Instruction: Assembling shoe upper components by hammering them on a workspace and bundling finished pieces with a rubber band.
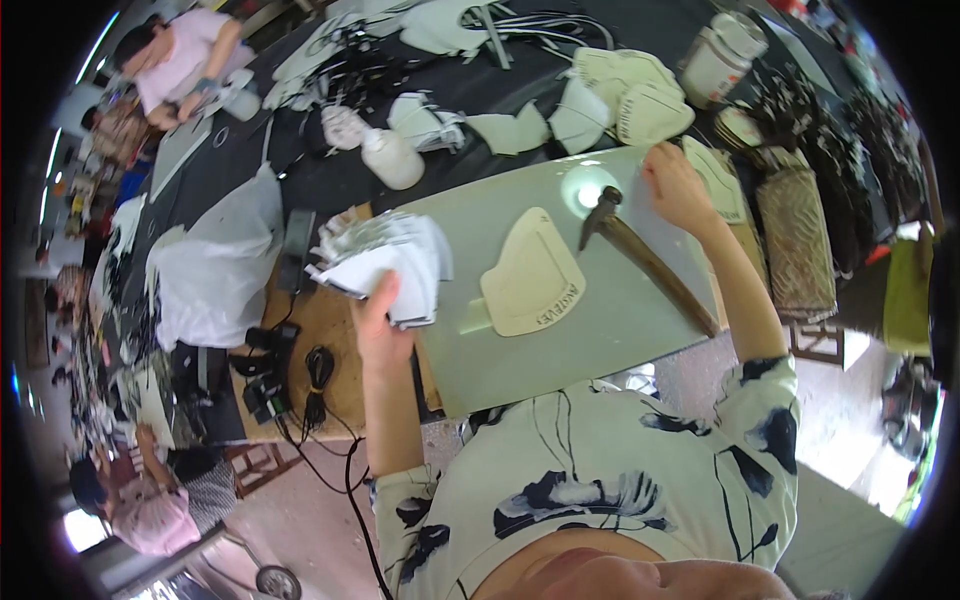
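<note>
My left hand (pixel 384 325) grips a fanned stack of white cut pieces (pixel 395 255), thumb on top, over the left edge of a pale, glossy work board (pixel 480 375). On the board's middle lies a cream, curved flat template (pixel 533 272) with dark lettering. To its right rests a hammer (pixel 650 262) with a wooden handle, its head toward the far side. At the far right corner of the board is my right hand (pixel 678 188), fingers curled in beside more cream templates (pixel 655 105). Whatever its fingertips hold, if anything, is hidden.
Beyond the board stand a white bottle (pixel 392 160) and a large white jar (pixel 722 58). Black strips (pixel 810 130) pile up at right, near a patterned bundle (pixel 797 235). Cables (pixel 318 385) and a white plastic bag (pixel 225 260) lie left. Co-workers (pixel 190 60) sit at far left.
</note>
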### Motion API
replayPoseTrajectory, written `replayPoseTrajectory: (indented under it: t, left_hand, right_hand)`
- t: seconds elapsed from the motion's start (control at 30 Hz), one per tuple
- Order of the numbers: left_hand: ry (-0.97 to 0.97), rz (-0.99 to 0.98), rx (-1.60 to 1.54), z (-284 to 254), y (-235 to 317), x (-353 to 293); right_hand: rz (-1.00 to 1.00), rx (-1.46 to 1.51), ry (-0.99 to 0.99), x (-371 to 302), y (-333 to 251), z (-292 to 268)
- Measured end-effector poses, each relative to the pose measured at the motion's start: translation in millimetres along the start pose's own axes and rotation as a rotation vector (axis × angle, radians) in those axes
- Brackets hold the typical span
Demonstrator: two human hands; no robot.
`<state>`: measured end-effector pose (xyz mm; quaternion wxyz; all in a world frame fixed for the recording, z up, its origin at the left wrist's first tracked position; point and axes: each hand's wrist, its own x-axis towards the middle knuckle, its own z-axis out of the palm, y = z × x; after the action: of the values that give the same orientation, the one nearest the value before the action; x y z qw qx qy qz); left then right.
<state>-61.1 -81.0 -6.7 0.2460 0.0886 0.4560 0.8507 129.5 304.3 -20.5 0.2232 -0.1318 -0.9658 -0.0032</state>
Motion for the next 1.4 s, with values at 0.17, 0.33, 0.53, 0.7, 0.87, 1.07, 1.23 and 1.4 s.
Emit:
replayPoseTrajectory:
  t: [0.17, 0.33, 0.53, 0.7, 0.87, 1.07, 1.23, 1.4]
  left_hand:
    - [-0.262, -0.133, -0.100, -10, -6, 3]
    - [-0.495, -0.230, -0.004, 54, 4, -12]
    - [-0.515, -0.261, -0.053, 40, 1, -15]
    - [-0.336, -0.091, -0.072, 47, 5, -22]
    - [-0.245, 0.225, 0.173, 60, -19, -39]
    - [-0.471, 0.077, 0.520, 53, 2, -51]
    - [-0.486, 0.033, 0.041, 50, 17, -47]
    - [-0.444, 0.082, 0.153, 43, 8, -45]
  right_hand:
    - [0.362, 1.050, -0.067, 36, -61, -44]
    - [0.195, 1.332, -0.479, 71, -161, -72]
    - [0.283, 1.765, -0.721, 74, -178, -71]
    - [0.443, 1.893, -0.703, 53, -181, -41]
    - [0.241, 1.650, -0.556, 46, -202, -44]
    - [0.277, 1.678, -0.582, 38, -201, -48]
    - [0.518, 2.254, -0.593, 15, -192, -32]
    - [0.431, 2.430, -0.645, 6, -196, -26]
